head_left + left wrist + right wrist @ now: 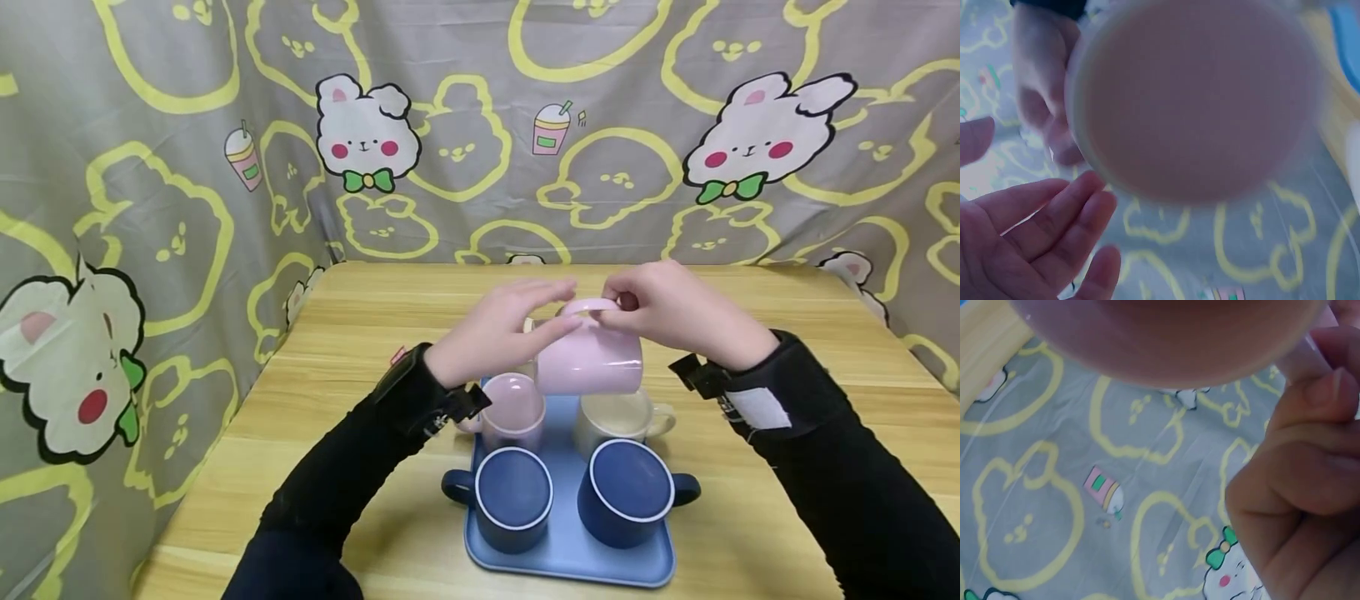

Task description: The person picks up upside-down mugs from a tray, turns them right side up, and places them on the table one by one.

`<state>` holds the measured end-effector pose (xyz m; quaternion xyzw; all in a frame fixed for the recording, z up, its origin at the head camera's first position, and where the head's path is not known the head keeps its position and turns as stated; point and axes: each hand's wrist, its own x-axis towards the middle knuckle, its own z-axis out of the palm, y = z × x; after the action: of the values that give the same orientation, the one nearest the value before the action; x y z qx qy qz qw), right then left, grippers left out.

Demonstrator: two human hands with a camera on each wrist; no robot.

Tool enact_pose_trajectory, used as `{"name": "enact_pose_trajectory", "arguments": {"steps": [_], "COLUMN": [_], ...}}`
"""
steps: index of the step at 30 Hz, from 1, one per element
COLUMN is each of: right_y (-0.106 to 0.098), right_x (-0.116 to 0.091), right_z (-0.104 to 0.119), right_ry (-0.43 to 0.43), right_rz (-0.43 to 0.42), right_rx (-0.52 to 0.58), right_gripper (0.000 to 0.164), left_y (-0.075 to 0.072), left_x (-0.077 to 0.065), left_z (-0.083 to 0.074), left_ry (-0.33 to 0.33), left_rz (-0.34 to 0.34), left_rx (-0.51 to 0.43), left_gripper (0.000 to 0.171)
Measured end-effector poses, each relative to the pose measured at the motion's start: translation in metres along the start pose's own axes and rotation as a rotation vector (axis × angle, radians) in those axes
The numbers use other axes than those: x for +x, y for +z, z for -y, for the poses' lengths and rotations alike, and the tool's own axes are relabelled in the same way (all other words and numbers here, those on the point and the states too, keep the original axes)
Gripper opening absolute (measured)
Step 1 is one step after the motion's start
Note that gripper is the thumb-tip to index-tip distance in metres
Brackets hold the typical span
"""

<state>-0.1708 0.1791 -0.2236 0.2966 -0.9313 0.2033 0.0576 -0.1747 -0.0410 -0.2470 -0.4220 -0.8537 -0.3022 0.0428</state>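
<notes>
Head view: grey cloth with yellow printed outlines [480, 50] hangs behind light wooden desk [750, 325]. Blue rectangular tray with rounded corners [564, 508] on desk. Right hand [667, 308] pinches curved handle [592, 306] of glossy pink cylindrical mug [590, 367], held sideways above tray's far edge. Left hand [510, 325] beside same mug, fingers [1054, 215] straight; contact cannot be told. Navy cylindrical mug [513, 487] at tray's near left corner, second navy mug [632, 479] at near right. Behind them, pale pink mug [513, 404] left, cream mug [615, 417] right.
</notes>
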Motion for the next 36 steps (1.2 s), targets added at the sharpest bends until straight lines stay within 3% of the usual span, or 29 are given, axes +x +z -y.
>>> {"name": "enact_pose_trajectory", "arguments": {"steps": [4, 8, 15, 20, 24, 29, 33, 36], "right_y": [0.004, 0.008, 0.012, 0.012, 0.009, 0.002, -0.005, -0.008], "right_x": [0.001, 0.002, 0.003, 0.003, -0.004, -0.020, -0.040, -0.055], "right_z": [0.007, 0.013, 0.020, 0.019, 0.012, -0.006, -0.026, -0.044], "right_ry": [-0.035, -0.047, -0.042, -0.091, -0.059, 0.108, 0.245, 0.305], "right_rz": [-0.027, -0.068, -0.112, -0.141, -0.161, -0.179, -0.157, -0.162], "right_rx": [0.014, 0.045, 0.101, 0.160, 0.193, 0.253, 0.339, 0.390], "right_gripper": [0.022, 0.019, 0.012, 0.003, 0.017, 0.033, 0.037, 0.037], "left_y": [0.002, 0.002, 0.002, 0.000, -0.004, -0.016, -0.027, -0.034], "left_x": [0.009, 0.011, 0.013, 0.013, 0.011, 0.002, -0.012, -0.027], "left_z": [-0.013, -0.020, -0.024, -0.020, -0.008, 0.016, 0.039, 0.060], "left_ry": [0.007, -0.055, -0.160, -0.256, -0.320, -0.384, -0.480, -0.528], "left_rz": [-0.013, -0.035, -0.036, -0.023, -0.040, -0.125, -0.246, -0.349], "left_rx": [-0.003, 0.030, 0.096, 0.003, -0.068, -0.259, -0.551, -0.786], "left_gripper": [0.034, 0.024, 0.038, 0.044, 0.044, 0.038, 0.030, 0.033]}}
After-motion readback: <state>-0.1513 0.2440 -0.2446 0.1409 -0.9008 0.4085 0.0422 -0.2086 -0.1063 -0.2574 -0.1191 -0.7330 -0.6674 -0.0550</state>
